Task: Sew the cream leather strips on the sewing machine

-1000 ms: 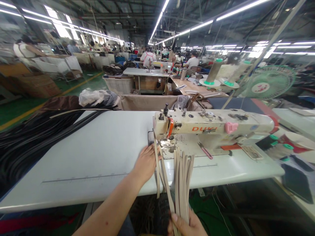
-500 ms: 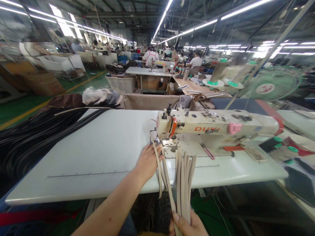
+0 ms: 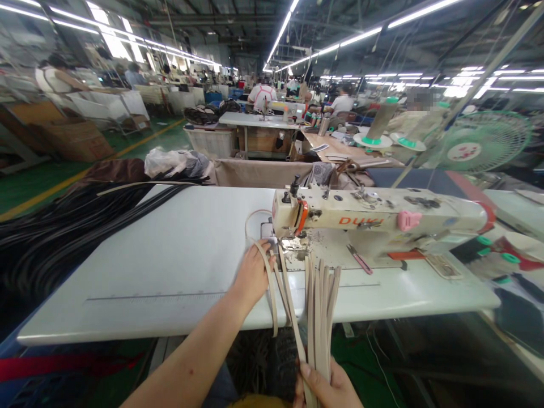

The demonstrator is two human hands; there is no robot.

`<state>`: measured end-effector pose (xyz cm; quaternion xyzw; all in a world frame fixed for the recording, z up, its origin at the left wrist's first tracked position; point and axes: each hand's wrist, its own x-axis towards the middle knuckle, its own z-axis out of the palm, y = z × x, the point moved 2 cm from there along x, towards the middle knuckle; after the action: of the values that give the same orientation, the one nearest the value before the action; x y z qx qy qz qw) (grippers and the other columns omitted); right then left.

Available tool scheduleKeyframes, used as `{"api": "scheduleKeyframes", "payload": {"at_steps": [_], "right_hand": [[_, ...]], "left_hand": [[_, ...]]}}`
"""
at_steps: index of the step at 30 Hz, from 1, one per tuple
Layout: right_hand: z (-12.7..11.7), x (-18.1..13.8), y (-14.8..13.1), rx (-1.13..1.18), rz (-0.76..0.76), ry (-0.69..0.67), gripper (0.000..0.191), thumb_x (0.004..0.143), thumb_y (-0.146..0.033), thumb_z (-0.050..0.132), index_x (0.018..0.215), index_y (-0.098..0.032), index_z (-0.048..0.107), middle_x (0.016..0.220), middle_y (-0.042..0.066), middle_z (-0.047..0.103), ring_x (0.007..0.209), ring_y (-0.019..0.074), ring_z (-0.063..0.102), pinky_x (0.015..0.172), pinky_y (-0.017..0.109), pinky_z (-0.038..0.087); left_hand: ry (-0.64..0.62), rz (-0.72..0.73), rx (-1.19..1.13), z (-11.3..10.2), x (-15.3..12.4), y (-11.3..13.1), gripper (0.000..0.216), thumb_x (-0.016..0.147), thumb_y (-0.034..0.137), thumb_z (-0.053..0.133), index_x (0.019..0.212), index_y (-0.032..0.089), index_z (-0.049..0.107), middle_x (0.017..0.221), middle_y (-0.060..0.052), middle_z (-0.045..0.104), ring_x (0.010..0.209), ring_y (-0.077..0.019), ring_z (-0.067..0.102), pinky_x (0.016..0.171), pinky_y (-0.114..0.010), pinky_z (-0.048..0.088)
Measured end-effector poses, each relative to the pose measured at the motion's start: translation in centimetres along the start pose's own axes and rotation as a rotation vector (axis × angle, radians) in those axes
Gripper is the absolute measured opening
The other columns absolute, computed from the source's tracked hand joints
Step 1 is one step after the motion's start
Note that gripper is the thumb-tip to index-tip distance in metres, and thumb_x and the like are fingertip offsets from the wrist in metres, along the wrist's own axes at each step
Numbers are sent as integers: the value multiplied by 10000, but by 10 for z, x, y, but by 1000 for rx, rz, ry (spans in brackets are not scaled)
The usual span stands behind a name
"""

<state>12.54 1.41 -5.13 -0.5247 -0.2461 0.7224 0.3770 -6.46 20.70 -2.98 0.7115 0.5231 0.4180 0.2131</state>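
Observation:
A cream sewing machine (image 3: 374, 218) stands on the white table (image 3: 170, 266). My left hand (image 3: 251, 275) rests on the table just left of the needle, fingers closed on a beige strap (image 3: 268, 277) that loops behind the machine head. Several more beige straps (image 3: 321, 306) hang from under the machine over the table's front edge. My right hand (image 3: 327, 388) grips these beige straps below the edge at the bottom of the view.
A heap of black straps (image 3: 55, 238) lies on the table's left end. Thread cones (image 3: 378, 122) and a green fan (image 3: 476, 147) stand behind the machine at the right. Other workers sit at tables farther back.
The strap at my left hand has fed further through, forming a larger loop behind the machine head. My left hand has edged slightly toward the needle. My right hand keeps its grip.

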Motion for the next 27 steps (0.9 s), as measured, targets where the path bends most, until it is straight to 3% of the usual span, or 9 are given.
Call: {"api": "scheduleKeyframes", "payload": {"at_steps": [6, 9, 12, 14, 16, 18, 21, 24, 27], "right_hand": [[2, 0, -1, 3, -6, 5, 504, 692, -600, 807, 801, -179, 553, 621, 10, 686, 499, 165, 672, 476, 250, 470], [2, 0, -1, 2, -11, 5, 490, 703, -588, 805, 803, -181, 551, 626, 7, 684, 504, 163, 673, 480, 249, 472], [3, 0, -3, -10, -6, 2, 492, 704, -597, 799, 791, -181, 552, 608, 3, 678, 490, 151, 660, 477, 242, 464], [3, -1, -5, -28, -5, -15, 488, 716, -600, 789, 778, -177, 554, 607, 6, 678, 493, 145, 657, 488, 241, 466], [4, -2, -8, -36, -17, -26, 481, 734, -600, 775, 770, -172, 558, 607, 8, 677, 499, 140, 654, 497, 241, 467], [4, -3, -10, -37, -29, -20, 479, 739, -598, 771, 764, -167, 562, 599, 8, 673, 498, 140, 650, 496, 243, 464], [5, -5, -11, -28, -30, 9, 477, 728, -589, 784, 775, -165, 571, 590, 9, 673, 497, 149, 651, 491, 249, 458], [7, -6, -10, -1, -29, 42, 473, 713, -572, 804, 812, -169, 578, 608, -1, 675, 486, 149, 648, 481, 251, 449], [9, -6, -12, 10, -47, 51, 483, 692, -577, 816, 803, -172, 577, 609, -5, 668, 472, 150, 642, 471, 252, 453]], "left_hand": [[285, -618, -1301, -21, 12, -25, 305, 849, 108, 513, 1145, 90, 586, 1222, -198, 649, 1138, -275, 657, 1018, -429, 527], [416, -760, -1619, -38, 19, -29, 278, 847, 61, 455, 1078, 53, 608, 1098, -181, 696, 1052, -221, 692, 894, -321, 590], [426, -698, -1614, -49, 22, -24, 305, 880, 91, 499, 1149, 149, 630, 1111, -85, 713, 934, -157, 711, 744, -224, 594], [273, -579, -1589, -49, 21, -17, 360, 857, 112, 524, 1184, 206, 640, 1164, -58, 703, 961, -166, 705, 755, -238, 590], [81, -505, -1581, -44, 19, -9, 388, 825, 158, 515, 1188, 182, 650, 1187, -91, 694, 1048, -219, 687, 849, -318, 588], [-44, -522, -1556, -37, 18, -5, 405, 815, 205, 498, 1181, 126, 653, 1195, -142, 686, 1104, -264, 667, 942, -396, 561], [-120, -590, -1491, -29, 17, -5, 403, 849, 234, 490, 1201, 103, 637, 1243, -174, 663, 1146, -283, 649, 1024, -451, 511], [-167, -636, -1422, -24, 16, -5, 339, 905, 266, 526, 1185, 118, 647, 1253, -170, 659, 1117, -281, 664, 1013, -448, 521], [-193, -591, -1340, -22, 12, -5, 314, 906, 282, 612, 1180, 134, 654, 1207, -167, 679, 1087, -300, 678, 970, -452, 546]]}}
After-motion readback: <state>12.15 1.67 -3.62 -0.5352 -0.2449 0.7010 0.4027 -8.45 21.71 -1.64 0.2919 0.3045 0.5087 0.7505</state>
